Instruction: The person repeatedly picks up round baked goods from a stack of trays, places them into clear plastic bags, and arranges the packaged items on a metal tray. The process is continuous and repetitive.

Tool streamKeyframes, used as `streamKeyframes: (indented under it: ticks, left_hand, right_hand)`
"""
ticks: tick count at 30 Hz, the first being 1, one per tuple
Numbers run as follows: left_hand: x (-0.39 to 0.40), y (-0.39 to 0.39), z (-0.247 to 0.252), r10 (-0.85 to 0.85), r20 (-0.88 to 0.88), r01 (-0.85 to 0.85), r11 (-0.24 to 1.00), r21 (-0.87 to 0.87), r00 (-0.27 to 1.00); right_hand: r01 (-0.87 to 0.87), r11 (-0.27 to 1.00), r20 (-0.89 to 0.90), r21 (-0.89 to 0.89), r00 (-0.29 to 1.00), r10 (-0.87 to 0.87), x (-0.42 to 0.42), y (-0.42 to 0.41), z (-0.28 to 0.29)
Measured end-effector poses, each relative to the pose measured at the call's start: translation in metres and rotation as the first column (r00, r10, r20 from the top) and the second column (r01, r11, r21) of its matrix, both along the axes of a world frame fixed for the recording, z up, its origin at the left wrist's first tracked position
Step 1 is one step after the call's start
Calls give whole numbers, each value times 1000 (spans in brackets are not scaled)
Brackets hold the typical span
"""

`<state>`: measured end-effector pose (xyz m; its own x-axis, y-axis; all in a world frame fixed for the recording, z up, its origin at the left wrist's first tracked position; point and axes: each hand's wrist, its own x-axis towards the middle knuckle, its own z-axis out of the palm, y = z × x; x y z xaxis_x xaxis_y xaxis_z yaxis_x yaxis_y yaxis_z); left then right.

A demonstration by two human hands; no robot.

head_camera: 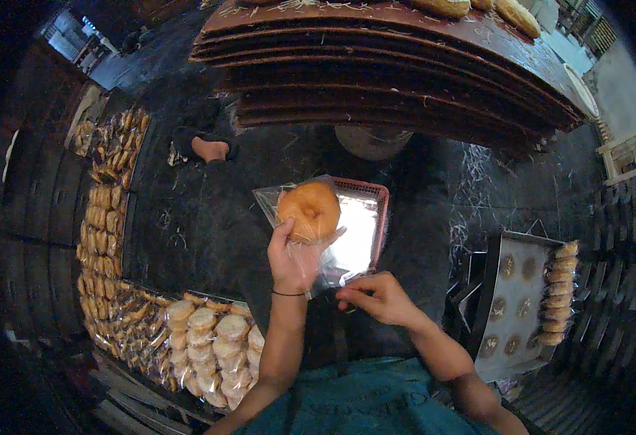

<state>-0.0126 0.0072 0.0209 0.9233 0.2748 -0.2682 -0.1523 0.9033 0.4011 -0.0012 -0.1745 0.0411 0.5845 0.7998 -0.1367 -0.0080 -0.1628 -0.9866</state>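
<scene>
A round golden bun [308,209] with a dimple in its middle lies inside a clear plastic bag [266,198]. My left hand [296,258] holds the bagged bun from below, its thumb along the near-left side. Close by on the right, my right hand [375,299] has thumb and fingers pinched together near the bag's lower edge. Whether a bit of plastic is between those fingers is too blurred to tell. Just behind and to the right of the bun sits a red plastic basket [384,217] with a stack of bright clear plastic bags [353,234] in it.
Stacked brown boards [394,49] rise ahead, with loaves [516,19] on top. At right, a metal baking tray [519,288] stands by a row of round breads [559,293]. Packed breads [103,234] line the left, with bagged round breads [203,337] lower left. A person's foot [209,148] shows ahead-left.
</scene>
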Motion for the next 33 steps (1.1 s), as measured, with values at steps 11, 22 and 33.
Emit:
streamKeyframes:
  ticks: [11, 22, 33]
  left_hand:
    - [-10, 7, 1, -119, 71, 132, 963, -233, 990]
    - [-18, -34, 21, -394, 189, 435, 846, -307, 899]
    - [-31, -65, -9, -370, -159, 395, 748, 533, 915]
  right_hand:
    - [-83, 990, 121, -114, 988, 97, 43, -52, -34]
    - [155, 954, 793, 259, 530, -301, 43, -19, 33]
    - [620, 751, 21, 229, 768, -640, 11, -74, 18]
